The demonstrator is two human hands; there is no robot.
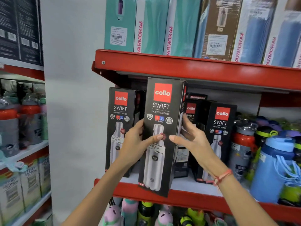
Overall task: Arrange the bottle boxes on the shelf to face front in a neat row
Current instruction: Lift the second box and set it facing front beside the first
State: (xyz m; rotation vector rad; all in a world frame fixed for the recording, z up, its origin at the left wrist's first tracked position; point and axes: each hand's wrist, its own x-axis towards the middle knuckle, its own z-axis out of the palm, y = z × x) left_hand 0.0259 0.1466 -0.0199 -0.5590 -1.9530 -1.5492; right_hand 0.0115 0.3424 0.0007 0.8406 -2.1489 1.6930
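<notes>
Centre frame: black box [162,136], front-facing, base over the red shelf [187,197] edge. Left hand [135,144] and right hand [190,137] clasp its sides, thumbs across the front. Boxes stand left [120,128] and right [219,137] behind it.

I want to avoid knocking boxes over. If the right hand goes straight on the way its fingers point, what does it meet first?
The right hand points up and left, its fingers already on the side of the held box. Beyond that, probably the angled box behind, though depth is unclear.

Four black bottle boxes [161,136] — two hands [136,142]
</notes>
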